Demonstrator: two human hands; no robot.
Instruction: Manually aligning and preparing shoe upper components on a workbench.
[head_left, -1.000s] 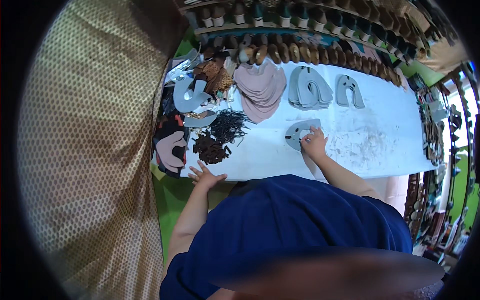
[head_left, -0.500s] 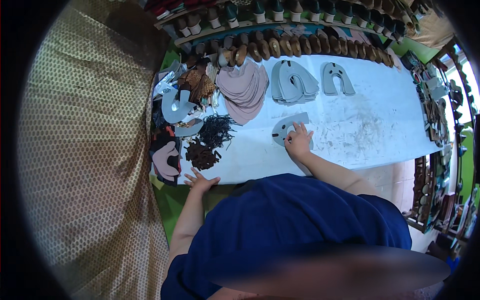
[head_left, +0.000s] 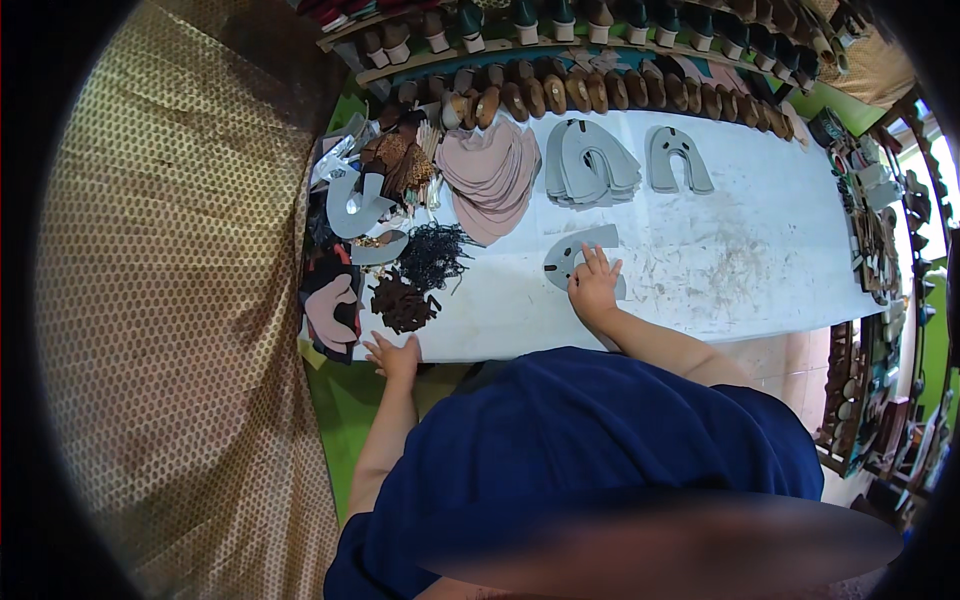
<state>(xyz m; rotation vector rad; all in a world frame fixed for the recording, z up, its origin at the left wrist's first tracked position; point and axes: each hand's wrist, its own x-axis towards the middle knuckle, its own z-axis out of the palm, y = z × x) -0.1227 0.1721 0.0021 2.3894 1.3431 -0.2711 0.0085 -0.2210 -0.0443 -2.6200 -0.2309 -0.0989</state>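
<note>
Two bare hands are working at a white table in the head view, the right hand lying over a gray arch-shaped piece just right of the frame's center. Its fingers are reaching over the piece toward the top of the frame; whether the fingertips are pinching or merely pressing, the picture cannot tell. At the table's near edge, lower left of center, the left hand is spreading its fingers loosely, with nothing seen in them.

The gray piece is looking thin and light, probably bendable rather than rigid, hardly fragile, and perhaps apt to slide on the smooth white surface. The broad rounded end, uncovered at left, is seemingly offering the surest hold; the narrower legs would likely flex more.

That rounded end is pointing toward the frame's left, the open end facing right, the long axis running roughly across the frame and rising slightly rightward. Above it, near top center, a gray stack is standing apart, while brown scraps are lying just above the left hand.
</note>
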